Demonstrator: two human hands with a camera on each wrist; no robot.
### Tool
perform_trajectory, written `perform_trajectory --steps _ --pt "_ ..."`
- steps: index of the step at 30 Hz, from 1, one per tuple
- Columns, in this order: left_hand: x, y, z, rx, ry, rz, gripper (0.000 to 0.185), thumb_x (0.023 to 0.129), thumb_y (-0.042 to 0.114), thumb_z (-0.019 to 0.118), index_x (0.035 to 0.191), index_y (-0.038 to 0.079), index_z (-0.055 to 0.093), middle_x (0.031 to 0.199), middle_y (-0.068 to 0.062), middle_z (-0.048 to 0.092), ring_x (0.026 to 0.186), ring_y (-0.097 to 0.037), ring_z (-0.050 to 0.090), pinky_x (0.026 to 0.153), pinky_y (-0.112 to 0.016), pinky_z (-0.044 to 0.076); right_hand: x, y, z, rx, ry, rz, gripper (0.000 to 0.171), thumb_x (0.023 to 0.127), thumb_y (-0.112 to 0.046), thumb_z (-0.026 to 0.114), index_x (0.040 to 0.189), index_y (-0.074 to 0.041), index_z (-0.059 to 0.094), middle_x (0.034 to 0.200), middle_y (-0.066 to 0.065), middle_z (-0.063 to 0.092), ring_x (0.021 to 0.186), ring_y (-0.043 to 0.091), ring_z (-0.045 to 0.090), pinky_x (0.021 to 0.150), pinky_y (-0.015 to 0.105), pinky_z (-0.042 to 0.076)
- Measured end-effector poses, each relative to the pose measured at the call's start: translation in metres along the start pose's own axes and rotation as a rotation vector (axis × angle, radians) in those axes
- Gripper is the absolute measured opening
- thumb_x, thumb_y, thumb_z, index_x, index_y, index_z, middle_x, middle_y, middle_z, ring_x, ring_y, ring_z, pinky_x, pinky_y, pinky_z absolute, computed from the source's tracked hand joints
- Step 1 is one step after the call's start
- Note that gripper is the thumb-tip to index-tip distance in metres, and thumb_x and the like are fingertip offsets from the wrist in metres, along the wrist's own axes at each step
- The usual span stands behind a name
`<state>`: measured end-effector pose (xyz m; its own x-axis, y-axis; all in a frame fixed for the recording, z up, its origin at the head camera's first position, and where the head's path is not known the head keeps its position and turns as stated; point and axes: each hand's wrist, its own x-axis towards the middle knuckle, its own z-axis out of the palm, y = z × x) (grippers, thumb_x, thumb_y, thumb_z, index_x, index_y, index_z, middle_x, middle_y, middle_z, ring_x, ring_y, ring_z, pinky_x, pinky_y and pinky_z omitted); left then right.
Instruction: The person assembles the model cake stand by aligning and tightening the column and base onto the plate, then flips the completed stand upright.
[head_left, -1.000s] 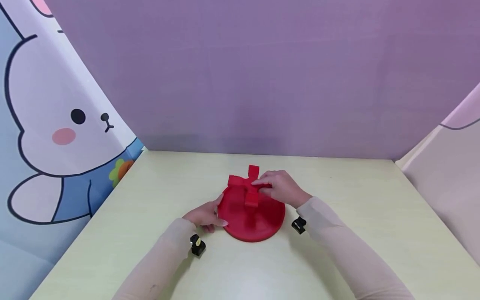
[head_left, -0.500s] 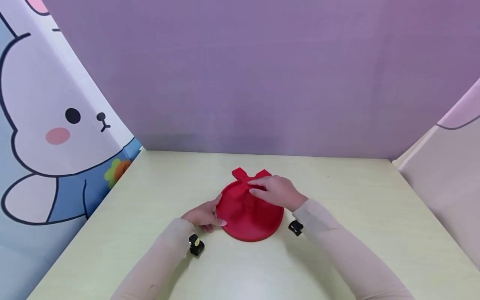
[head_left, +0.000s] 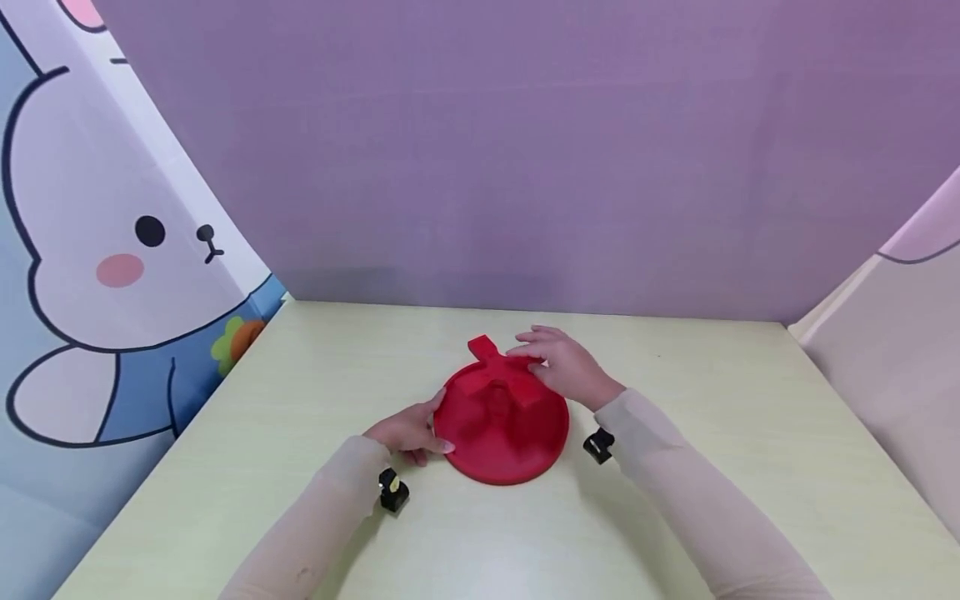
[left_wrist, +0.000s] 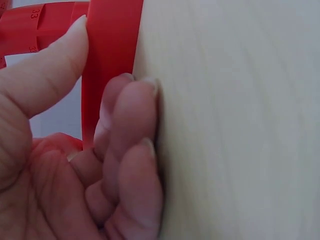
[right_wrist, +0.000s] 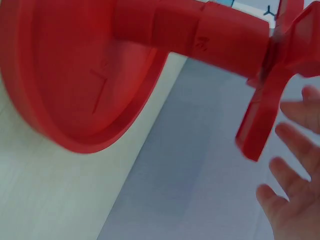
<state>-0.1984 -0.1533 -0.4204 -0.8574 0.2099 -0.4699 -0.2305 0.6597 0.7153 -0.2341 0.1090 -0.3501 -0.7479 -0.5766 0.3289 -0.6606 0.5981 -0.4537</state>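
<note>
On pale table before purple wall: left hand pinching red stand's left rim to steady it, right hand spread loose, touching cross top.

round stand — solid red, cross-shaped top the same red | worktop — pale yellow-green, faint wood grain | back wall — plain purple | left panel — white cartoon rabbit, pink cheek, blue clothing, black outlines | sleeves — sheer cream
</note>
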Motion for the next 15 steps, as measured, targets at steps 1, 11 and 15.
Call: perform_trajectory --steps 1,11,15 --pt "-0.0006 -0.0003 -0.0001 0.001 -0.001 0.002 0.100 0.080 0.021 0.078 0.155 0.015 0.012 0.123 -0.013 0.048 0.056 -0.021 0.053 0.055 -0.030 0.049 0.0006 0.0011 0.0006 0.014 -0.028 0.003 0.035 0.084 0.006 0.066 0.117 -0.006 0.070 0.128 0.019 0.057 0.128 0.041 0.042 0.094 0.050 0.046" --pt "-0.0012 0.0003 -0.0010 -0.012 -0.013 0.017 0.100 0.081 0.021 0.078 0.155 0.017 0.011 0.124 -0.014 0.047 0.056 -0.022 0.053 0.055 -0.030 0.048 0.0019 0.0056 0.0080 -0.016 -0.086 -0.045 0.036 0.083 0.005 0.067 0.117 -0.006 0.069 0.126 0.019 0.058 0.126 0.040 0.045 0.096 0.049 0.044" --pt "-0.0031 0.0002 -0.0010 -0.030 -0.013 0.012 0.101 0.080 0.020 0.078 0.155 0.018 0.012 0.121 -0.013 0.048 0.057 -0.021 0.053 0.055 -0.030 0.048 -0.0008 0.0027 0.0083 -0.016 -0.087 -0.026 0.035 0.082 0.001 0.072 0.116 -0.007 0.071 0.117 0.016 0.061 0.112 0.034 0.054 0.086 0.041 0.052"
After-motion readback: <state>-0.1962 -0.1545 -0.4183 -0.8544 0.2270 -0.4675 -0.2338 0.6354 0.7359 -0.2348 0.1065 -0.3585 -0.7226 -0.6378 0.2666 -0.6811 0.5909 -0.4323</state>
